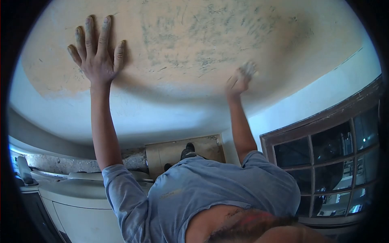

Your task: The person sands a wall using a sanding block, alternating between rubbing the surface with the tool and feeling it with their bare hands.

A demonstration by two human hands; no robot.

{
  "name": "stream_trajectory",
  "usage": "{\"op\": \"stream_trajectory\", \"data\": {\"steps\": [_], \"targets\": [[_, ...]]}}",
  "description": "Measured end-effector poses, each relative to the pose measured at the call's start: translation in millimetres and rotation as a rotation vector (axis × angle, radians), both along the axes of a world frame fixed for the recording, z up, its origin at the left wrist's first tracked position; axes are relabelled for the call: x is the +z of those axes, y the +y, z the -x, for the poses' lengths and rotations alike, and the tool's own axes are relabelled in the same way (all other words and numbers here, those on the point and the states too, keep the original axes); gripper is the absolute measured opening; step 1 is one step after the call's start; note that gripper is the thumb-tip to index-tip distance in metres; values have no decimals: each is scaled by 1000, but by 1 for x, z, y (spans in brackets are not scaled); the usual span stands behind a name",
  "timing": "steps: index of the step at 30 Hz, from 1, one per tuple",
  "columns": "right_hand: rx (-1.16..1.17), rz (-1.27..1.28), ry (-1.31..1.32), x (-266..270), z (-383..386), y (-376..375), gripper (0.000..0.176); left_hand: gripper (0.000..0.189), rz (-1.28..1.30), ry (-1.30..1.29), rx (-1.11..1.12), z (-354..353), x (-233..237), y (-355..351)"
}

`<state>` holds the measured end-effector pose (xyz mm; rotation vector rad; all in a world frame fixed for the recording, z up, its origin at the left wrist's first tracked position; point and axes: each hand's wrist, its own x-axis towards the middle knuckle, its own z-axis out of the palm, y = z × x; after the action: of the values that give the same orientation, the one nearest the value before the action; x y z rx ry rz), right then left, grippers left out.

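Note:
Flat against the wall [174, 44], my left hand [97, 60] is open with its fingers spread, and pale dust coats the fingertips. The wall has a peach-coloured patch with dark scuffs and scratches, and whiter paint below it. My right hand [238, 83] is raised to the lower right part of that patch, smeared by motion. Its fingers are closed around a small crumpled greyish-white piece [249, 69], too blurred to tell its material. Whether that piece touches the wall is hard to make out.
A dark-framed window with several panes [330, 158] is at the right. A pale car-like body [85, 218] stands at the lower left, close to my left arm. Below, my dark shoes [189, 146] show on a light floor panel [162, 156].

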<state>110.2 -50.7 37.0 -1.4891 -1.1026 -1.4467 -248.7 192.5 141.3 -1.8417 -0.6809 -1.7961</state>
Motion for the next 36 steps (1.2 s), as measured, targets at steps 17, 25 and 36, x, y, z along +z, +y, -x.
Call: {"op": "stream_trajectory", "data": {"steps": [17, 25, 36], "targets": [[235, -176, 89, 53, -29, -44, 35, 64, -58, 86, 96, 3, 9, -5], [144, -195, 300, 237, -53, -65, 24, 65, -52, 115, 113, 3, 7, -6], [-3, -177, -140, 250, -29, -41, 22, 67, -44, 160, 155, 5, 4, -4]]}}
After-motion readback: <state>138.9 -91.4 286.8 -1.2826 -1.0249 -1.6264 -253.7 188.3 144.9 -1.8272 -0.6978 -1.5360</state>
